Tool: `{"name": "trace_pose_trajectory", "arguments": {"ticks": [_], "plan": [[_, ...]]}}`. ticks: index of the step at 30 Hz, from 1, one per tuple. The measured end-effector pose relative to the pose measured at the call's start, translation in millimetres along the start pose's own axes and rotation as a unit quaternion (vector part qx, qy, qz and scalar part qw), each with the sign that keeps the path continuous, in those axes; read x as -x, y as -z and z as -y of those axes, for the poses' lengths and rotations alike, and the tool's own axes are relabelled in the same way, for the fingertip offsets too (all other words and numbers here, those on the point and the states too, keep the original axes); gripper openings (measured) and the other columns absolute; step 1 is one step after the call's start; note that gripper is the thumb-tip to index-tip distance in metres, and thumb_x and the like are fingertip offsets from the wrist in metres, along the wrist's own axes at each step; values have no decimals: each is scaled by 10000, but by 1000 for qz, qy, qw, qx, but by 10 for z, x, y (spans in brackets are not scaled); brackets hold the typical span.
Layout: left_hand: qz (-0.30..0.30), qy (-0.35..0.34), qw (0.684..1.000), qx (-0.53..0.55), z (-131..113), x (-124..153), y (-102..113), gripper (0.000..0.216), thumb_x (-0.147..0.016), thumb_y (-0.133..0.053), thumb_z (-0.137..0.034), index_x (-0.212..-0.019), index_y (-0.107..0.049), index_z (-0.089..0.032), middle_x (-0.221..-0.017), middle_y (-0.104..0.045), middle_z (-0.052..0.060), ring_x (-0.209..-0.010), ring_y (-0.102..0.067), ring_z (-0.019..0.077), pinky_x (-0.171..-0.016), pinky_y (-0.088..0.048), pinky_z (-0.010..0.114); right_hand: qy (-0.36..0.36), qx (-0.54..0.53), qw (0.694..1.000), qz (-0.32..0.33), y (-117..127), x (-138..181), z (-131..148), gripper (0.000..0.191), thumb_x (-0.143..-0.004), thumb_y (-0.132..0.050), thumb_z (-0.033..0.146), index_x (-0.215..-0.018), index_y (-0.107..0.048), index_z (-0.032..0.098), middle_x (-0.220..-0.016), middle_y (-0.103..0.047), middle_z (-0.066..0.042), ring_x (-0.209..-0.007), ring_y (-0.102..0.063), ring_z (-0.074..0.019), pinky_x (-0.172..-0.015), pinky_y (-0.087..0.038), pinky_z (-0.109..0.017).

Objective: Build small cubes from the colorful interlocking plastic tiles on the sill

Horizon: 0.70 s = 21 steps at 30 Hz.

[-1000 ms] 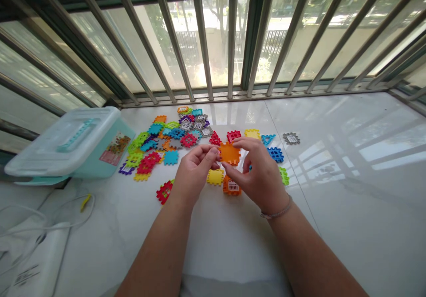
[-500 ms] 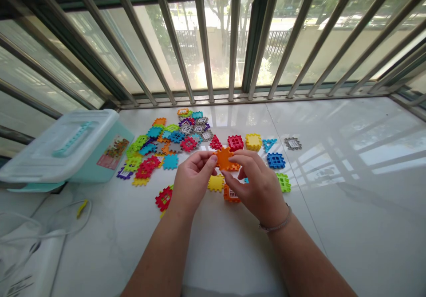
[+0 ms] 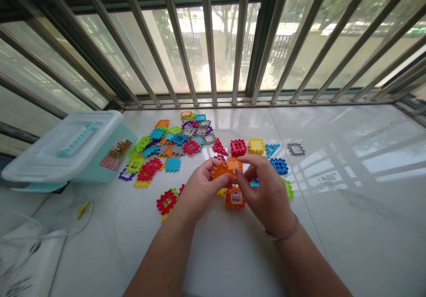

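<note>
My left hand [image 3: 202, 191] and my right hand [image 3: 266, 191] both grip joined orange interlocking plastic tiles [image 3: 222, 169] above the white table top [image 3: 333, 226]. The tiles stand at an angle to each other, and my fingers cover part of them. Just below, an orange tile with a white window [image 3: 235, 198] sits on the table, close to both hands. My left hand almost covers a yellow tile [image 3: 220, 192]. A red window tile [image 3: 238, 147] and a yellow tile [image 3: 256, 146] lie beyond my fingers.
A heap of multicoloured tiles [image 3: 169, 144] spreads left of my hands, beside a teal storage box with a translucent lid [image 3: 66, 153]. Loose blue, green and grey tiles lie to the right. Metal window bars [image 3: 209, 40] run along the table's far edge. A white cable [image 3: 63, 226] lies at the front left.
The orange tiles now show as an angled joined shape rather than a flat piece. My hands have moved nearer the windowed orange tile and now cover most of the yellow tile.
</note>
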<state>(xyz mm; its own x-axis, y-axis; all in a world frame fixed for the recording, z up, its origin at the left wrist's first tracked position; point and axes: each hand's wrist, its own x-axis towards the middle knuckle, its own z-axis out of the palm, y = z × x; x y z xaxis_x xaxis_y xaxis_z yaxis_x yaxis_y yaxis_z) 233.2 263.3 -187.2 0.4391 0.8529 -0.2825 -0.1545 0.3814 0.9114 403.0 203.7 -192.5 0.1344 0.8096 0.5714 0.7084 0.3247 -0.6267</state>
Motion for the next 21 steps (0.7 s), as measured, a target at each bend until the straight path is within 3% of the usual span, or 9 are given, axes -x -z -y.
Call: {"name": "trace_pose_trajectory", "arguments": {"ticks": [5, 8, 12, 21], "plan": [[-12, 2, 1000, 27, 27, -22, 2, 430, -807, -935, -404, -1043, -647, -188, -971, -804, 53, -887, -782, 193, -855, -620, 318, 16, 2, 1000, -3, 13, -17, 13, 241, -1059, -653, 214, -1282, -603, 288, -1190, -730, -65, -782, -734, -163, -723, -661, -337], [-27, -13, 998, 46, 32, -44, 25, 442, -828, -924, -439, -1060, -640, -192, -961, -812, 52, -880, -792, 195, -845, -616, 311, 51, -19, 998, 39, -12, -24, 19, 312, -1028, -729, 245, -1308, -599, 286, -1281, -712, -94, -997, -770, -214, -794, -687, -364], [-2, -15, 998, 59, 14, -25, -9, 438, -865, -906, -435, -1114, -645, -186, -1011, -800, 46, -914, -786, 180, -835, -599, 275, 71, -22, 995, 70, -58, -7, 21, 369, -993, -779, 223, -1318, -615, 286, -1338, -698, -102, -1264, -717, -260, -927, -695, -397], [-7, -9, 997, 75, 18, 0, -77, 469, -869, -905, -449, -1137, -612, -200, -1030, -776, 39, -930, -767, 175, -798, -583, 253, 63, -17, 995, 69, -90, 4, 17, 349, -991, -760, 205, -1308, -633, 276, -1391, -691, -115, -1263, -717, -250, -904, -697, -375]]}}
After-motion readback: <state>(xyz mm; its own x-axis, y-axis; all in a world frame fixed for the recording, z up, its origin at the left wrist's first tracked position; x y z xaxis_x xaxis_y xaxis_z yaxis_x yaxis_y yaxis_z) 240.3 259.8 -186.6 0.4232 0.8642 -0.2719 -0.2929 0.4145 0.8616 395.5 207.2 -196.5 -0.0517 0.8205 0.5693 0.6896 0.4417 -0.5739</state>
